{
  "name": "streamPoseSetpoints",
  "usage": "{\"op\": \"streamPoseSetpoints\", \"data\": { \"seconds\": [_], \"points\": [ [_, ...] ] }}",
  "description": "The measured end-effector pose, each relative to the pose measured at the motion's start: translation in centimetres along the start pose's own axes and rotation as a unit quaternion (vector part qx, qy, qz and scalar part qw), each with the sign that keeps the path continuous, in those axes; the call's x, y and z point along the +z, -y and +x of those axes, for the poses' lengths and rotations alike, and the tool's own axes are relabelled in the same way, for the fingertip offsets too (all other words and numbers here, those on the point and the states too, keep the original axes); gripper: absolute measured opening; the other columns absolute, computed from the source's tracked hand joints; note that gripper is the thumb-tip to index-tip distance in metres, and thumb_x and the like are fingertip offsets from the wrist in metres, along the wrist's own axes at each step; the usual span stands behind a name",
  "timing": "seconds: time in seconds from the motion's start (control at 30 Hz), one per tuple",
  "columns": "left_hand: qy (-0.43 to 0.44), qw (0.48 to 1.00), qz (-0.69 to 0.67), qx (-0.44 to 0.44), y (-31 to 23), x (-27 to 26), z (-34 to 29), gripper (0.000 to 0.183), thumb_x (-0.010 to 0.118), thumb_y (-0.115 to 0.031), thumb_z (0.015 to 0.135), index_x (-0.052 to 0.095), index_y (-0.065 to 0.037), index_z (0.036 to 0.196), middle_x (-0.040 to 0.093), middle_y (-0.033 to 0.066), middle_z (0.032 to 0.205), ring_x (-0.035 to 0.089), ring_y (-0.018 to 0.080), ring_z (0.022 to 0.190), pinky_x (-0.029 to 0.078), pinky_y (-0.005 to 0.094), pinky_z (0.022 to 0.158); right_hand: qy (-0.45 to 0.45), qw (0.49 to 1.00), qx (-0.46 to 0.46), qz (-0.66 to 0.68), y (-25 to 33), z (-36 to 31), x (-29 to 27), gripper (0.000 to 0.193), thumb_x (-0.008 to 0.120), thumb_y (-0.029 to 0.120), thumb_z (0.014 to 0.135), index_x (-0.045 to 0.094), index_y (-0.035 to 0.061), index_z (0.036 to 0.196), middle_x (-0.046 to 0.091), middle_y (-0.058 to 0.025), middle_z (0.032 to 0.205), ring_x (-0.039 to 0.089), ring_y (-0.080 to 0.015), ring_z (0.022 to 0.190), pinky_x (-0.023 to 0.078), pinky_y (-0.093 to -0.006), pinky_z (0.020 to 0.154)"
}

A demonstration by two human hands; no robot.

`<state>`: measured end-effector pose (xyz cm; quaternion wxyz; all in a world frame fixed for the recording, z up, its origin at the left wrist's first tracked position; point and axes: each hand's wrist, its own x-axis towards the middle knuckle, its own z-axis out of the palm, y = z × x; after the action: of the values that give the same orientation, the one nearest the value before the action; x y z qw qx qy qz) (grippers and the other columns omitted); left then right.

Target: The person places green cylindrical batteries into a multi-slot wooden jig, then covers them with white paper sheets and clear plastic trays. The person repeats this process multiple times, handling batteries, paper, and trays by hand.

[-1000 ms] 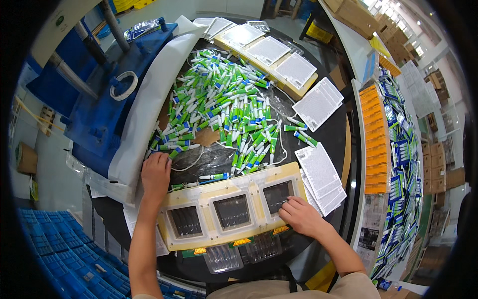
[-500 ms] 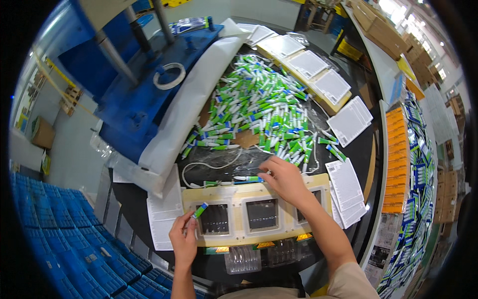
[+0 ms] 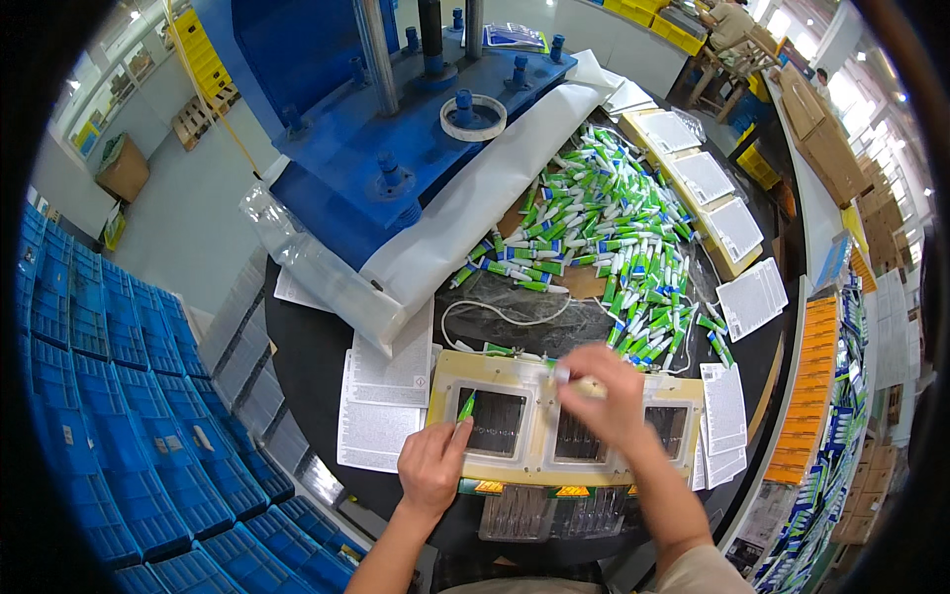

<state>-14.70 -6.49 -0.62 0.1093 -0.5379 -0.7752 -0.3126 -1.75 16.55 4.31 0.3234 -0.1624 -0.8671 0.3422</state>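
Observation:
My left hand (image 3: 433, 469) is at the lower left corner of a cream tray (image 3: 539, 421) with three square windows. Its fingers pinch a small green tube (image 3: 467, 406), which points up over the left window. Above the tray's middle, my right hand (image 3: 609, 396) is smeared by motion. At its fingertips shows the white end of another small tube (image 3: 562, 374), its fingers closed on it. Clear plastic blisters lie inside the windows. A few more tubes (image 3: 485, 348) rest behind the tray's far edge. Beyond spreads a large heap of green, white and blue tubes (image 3: 623, 238).
A blue press (image 3: 336, 188) stands at the left, white sheeting (image 3: 475, 188) along its edge. Printed cards (image 3: 381, 426) lie on both sides of the tray. A second tray (image 3: 683, 158) bears cards at the back right. Blue crates (image 3: 129, 426) stack at the far left, packed goods (image 3: 831, 416) at the right.
The view has shifted, so everything sits further right and the press shows more. My right hand has come from behind the tray to above it with a tube. My left hand keeps its tube.

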Motion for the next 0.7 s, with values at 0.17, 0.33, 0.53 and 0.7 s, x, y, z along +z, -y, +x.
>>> {"op": "streamPoseSetpoints", "data": {
  "seconds": [0.17, 0.33, 0.53, 0.7],
  "points": [
    [0.048, 0.998, -0.008, 0.037, 0.6, -0.4, 0.0, 0.034, 0.067, -0.009, 0.079, 0.073, -0.002, 0.112, 0.064, 0.0083, 0.099, 0.065, 0.0267, 0.091, 0.051, 0.0374, 0.076, 0.059, 0.985, -0.14, -0.081, 3.2, -6.2, 5.8, 0.026, 0.073, 0.005, 0.081, 0.07, -0.0017, 0.105, 0.07, -0.0137, 0.105, 0.072, -0.0245, 0.087, 0.06, -0.0312, 0.07],
    [0.074, 0.996, -0.046, 0.024, 0.8, -0.3, 0.2, 0.034, 0.066, -0.008, 0.08, 0.073, -0.003, 0.113, 0.062, 0.0081, 0.1, 0.065, 0.0265, 0.09, 0.051, 0.0375, 0.077, 0.1, 0.978, -0.125, -0.13, 3.0, -7.2, 8.1, 0.03, 0.066, 0.002, 0.081, 0.068, -0.006, 0.11, 0.069, -0.0163, 0.108, 0.072, -0.027, 0.093, 0.06, -0.0327, 0.077],
    [0.064, 0.993, -0.092, -0.028, 0.9, -1.2, 1.9, 0.034, 0.067, 0.001, 0.079, 0.073, -0.003, 0.112, 0.066, 0.0131, 0.107, 0.065, 0.0297, 0.091, 0.052, 0.0407, 0.082, 0.038, 0.989, -0.078, -0.117, 3.3, -3.9, 6.0, 0.023, 0.07, 0.001, 0.082, 0.069, -0.0024, 0.104, 0.069, -0.018, 0.112, 0.071, -0.0326, 0.095, 0.06, -0.0377, 0.079],
    [0.019, 0.997, -0.074, -0.014, 3.8, 3.9, 11.3, 0.029, 0.062, -0.001, 0.085, 0.066, 0.001, 0.114, 0.066, 0.0166, 0.108, 0.064, 0.034, 0.101, 0.055, 0.0392, 0.087, 0.027, 0.967, 0.03, -0.252, -7.5, 7.6, 6.7, 0.022, 0.077, 0.012, 0.08, 0.07, -0.0001, 0.097, 0.067, -0.0165, 0.094, 0.066, -0.0387, 0.091, 0.055, -0.0462, 0.081]
  ]
}}
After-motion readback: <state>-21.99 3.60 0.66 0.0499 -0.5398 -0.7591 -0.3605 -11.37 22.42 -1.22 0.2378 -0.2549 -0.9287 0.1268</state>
